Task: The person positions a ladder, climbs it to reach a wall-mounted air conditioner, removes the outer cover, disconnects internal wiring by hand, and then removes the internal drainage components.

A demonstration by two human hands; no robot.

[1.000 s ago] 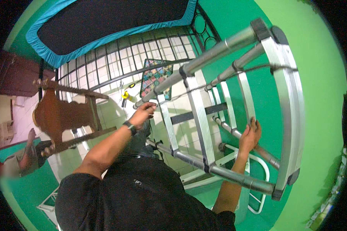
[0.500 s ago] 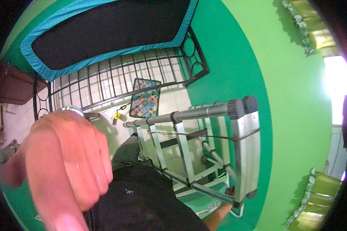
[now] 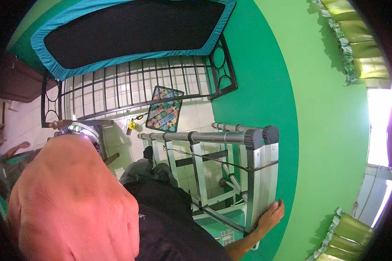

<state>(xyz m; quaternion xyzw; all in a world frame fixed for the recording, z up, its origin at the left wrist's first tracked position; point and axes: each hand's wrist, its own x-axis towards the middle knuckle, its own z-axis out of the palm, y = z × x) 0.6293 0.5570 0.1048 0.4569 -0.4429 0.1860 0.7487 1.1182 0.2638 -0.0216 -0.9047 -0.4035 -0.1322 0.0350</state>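
Note:
At the lower left, my left hand [image 3: 76,200] is raised very close, its back showing and a beaded bracelet [image 3: 80,130] at the wrist. Its fingertips are out of sight, so whether it holds anything does not show. My right hand [image 3: 271,216] lies against the outer side of a silver aluminium ladder [image 3: 265,182], thumb and fingers stretched along the rail. The ladder is folded, with black end caps and a thin dark cord [image 3: 213,157] tied round it. It stands just to the right of my black shirt.
Ahead, a black metal bed frame [image 3: 135,103] has a dark mattress with a teal edge [image 3: 139,35] tilted against the wall. On the tiled floor lie a patterned mat [image 3: 164,114] and a small yellow tool [image 3: 131,125]. Another forearm and hand [image 3: 19,149] show at far left.
My left hand has come closer and turned, so more of its back shows. My right hand has moved from behind the ladder's lower end onto its outer side. The ladder appears slightly shifted leftward.

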